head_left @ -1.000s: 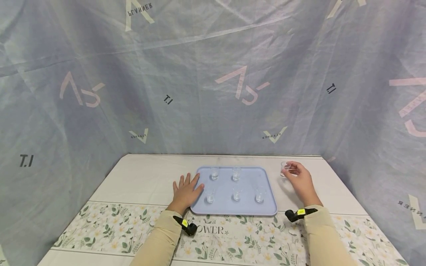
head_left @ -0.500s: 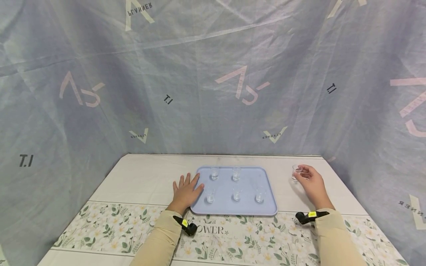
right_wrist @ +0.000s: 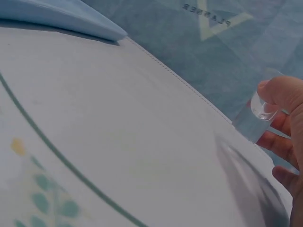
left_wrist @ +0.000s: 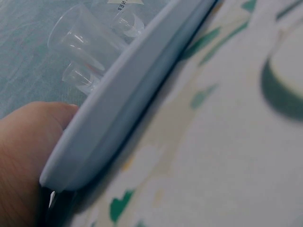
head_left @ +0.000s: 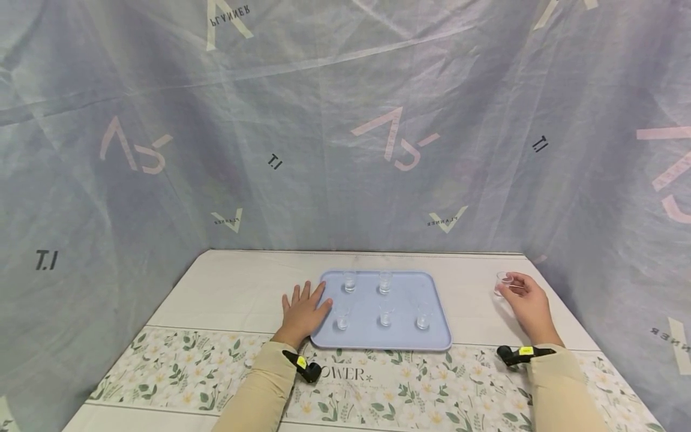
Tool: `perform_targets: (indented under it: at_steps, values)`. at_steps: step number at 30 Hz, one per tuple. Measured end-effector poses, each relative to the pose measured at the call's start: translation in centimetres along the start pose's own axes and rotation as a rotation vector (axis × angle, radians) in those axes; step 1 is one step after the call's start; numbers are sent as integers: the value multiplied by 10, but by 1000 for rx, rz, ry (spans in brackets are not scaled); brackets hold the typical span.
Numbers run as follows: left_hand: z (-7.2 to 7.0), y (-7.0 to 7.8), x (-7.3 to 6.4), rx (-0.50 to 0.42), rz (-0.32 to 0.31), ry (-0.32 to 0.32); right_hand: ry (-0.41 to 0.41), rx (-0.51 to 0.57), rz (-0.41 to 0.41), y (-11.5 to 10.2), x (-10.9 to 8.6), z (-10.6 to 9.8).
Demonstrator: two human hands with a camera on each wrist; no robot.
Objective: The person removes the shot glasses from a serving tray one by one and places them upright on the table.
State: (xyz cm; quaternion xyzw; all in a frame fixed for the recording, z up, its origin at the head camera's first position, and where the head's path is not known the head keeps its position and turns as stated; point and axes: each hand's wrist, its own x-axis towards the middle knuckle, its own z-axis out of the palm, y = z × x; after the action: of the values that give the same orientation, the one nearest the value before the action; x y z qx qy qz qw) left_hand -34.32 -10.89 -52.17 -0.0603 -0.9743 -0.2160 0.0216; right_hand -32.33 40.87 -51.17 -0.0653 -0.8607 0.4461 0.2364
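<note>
My right hand (head_left: 531, 304) pinches a small clear shot glass (head_left: 502, 283) between thumb and fingers, off to the right of the tray. In the right wrist view the shot glass (right_wrist: 258, 116) is held above the cloth, and a shadow falls below it. Fingers spread, my left hand (head_left: 304, 312) lies at the left edge of the pale blue tray (head_left: 402, 336), its thumb over the rim. Several clear glasses stand upright on the tray, among them a back-left glass (head_left: 349, 283) and a front-right glass (head_left: 423, 321). The left wrist view shows the tray rim (left_wrist: 113, 101) beside the thumb.
A white cloth (head_left: 237, 288) with a floral band (head_left: 205, 366) covers the table. Grey printed fabric (head_left: 302, 192) hangs behind and at both sides. The right-hand fabric wall (head_left: 610, 282) stands not far beyond my right hand.
My right hand has moved rightward, away from the tray, carrying the shot glass. The left hand, the tray and the glasses on it stay in place; the head view shifts only slightly.
</note>
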Motion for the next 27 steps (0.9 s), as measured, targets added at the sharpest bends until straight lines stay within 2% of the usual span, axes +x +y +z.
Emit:
perform_targets:
  at_steps: [7, 14, 17, 21, 27]
  values:
    - [-2, 2, -1, -3, 8, 14, 20, -29, 40, 6, -1, -10]
    - [7, -8, 5, -3, 3, 1, 11, -68, 99, 12, -1, -11]
    - [4, -5, 3, -12, 9, 6, 5, -78, 98, 14, 0, -11]
    - [3, -4, 3, -2, -2, -16, -25, -104, 92, 14, -1, -10]
    - [8, -10, 7, -4, -1, -15, -49, -111, 94, 16, -2, -7]
